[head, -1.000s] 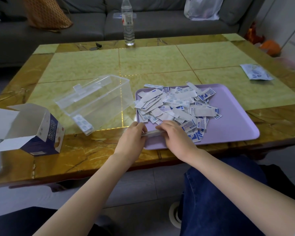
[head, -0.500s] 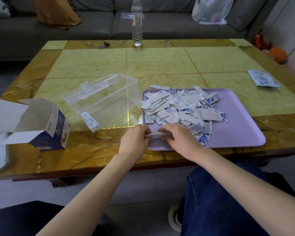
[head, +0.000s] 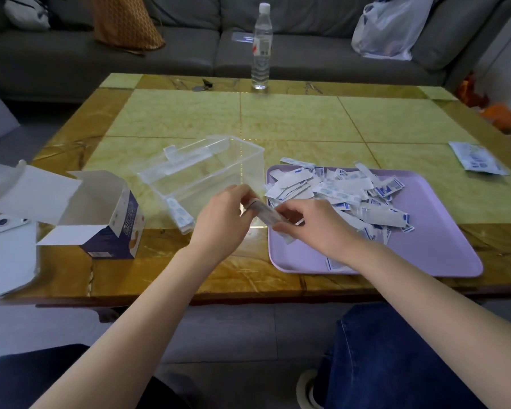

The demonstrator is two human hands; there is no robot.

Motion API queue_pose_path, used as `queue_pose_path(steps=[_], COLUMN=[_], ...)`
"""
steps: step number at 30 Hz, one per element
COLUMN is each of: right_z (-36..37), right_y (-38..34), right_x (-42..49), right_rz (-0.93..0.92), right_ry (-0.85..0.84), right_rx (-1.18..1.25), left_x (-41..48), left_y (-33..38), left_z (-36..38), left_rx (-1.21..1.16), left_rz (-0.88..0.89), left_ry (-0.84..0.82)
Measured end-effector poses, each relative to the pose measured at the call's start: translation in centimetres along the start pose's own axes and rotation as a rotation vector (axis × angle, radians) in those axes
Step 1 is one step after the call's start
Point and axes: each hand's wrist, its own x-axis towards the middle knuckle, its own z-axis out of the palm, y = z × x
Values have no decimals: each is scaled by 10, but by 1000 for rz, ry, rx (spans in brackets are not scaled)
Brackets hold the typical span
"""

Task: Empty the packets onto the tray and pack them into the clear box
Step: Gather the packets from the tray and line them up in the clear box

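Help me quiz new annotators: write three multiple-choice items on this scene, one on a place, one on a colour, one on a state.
1. Where does the water bottle stand?
A) on the floor
B) at the far edge of the table
C) inside the carton

2. What colour is the tray?
A) lilac
B) green
C) red

3. What are the left hand and right hand doing?
A) lying open and flat
B) together gripping a stack of packets
C) lifting the carton

Answers:
1 B: the bottle stands upright on the far border.
2 A: its bare surface is lilac.
3 B: fingers of both curl round the stack.
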Motion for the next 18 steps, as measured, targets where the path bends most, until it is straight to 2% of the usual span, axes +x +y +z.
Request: queue_pose_path(steps=[6,9,12,18], right_z=[0,-4,-9,-6], right_y=[-23,-34,-48,-85], right_x=[18,26,37,68], right_rz=[-40,-64,-85,-153], right_ry=[81,130,197,284], right_rx=[-46,-8,44,88], left_x=[5,4,-2,-11], left_y=[-5,-21,-40,-56], left_z=[-31,-53,-64,-66], left_rx=[68,242,401,270], left_rz=[55,14,-76,-275], left_ry=[143,269,267,251])
